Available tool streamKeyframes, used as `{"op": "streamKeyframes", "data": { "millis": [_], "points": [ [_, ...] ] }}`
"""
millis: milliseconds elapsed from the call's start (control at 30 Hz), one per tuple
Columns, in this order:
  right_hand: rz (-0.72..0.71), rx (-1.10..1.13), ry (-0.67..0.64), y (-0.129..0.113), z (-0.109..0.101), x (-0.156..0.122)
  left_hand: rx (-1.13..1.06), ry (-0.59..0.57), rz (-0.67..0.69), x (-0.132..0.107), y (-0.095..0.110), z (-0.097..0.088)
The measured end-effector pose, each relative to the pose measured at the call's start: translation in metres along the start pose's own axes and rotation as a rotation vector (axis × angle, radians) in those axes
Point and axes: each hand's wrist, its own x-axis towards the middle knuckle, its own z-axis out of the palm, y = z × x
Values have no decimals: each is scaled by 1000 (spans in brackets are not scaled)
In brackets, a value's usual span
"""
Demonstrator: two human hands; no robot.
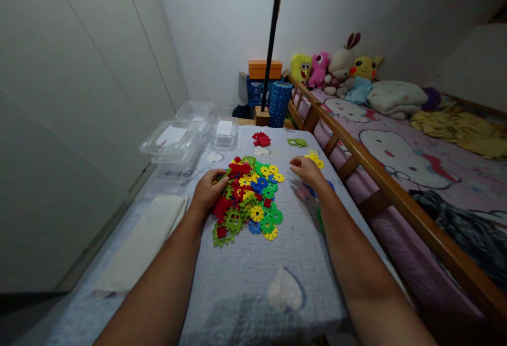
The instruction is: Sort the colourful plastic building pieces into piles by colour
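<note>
While the left hand (208, 190) is partly masking the plastic pile (253, 195), the right hand (307, 170) is hovering, its forearm (344, 235) half-hiding green pieces (319, 220); I cannot tell either grip.

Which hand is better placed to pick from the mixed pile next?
Likely the left hand: it's at the mixed pile; the right hand is apart from it, near the yellow pieces.

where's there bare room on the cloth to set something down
Free: the broad near cloth between the forearms, below the pile, plus a narrower strip between pile and right hand. Crowded: around the left hand at the pile, and far left by clear boxes.
</note>
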Motion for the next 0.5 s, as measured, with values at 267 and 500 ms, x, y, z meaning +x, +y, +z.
{"op": "streamKeyframes", "data": {
  "millis": [267,500],
  "points": [
    [-70,-158,-70,-20,43,-30,-22,0,0,0,-2,1],
    [-33,-24,-11,-14,45,-29,-11,4,-3,1,-2,1]
  ]
}}
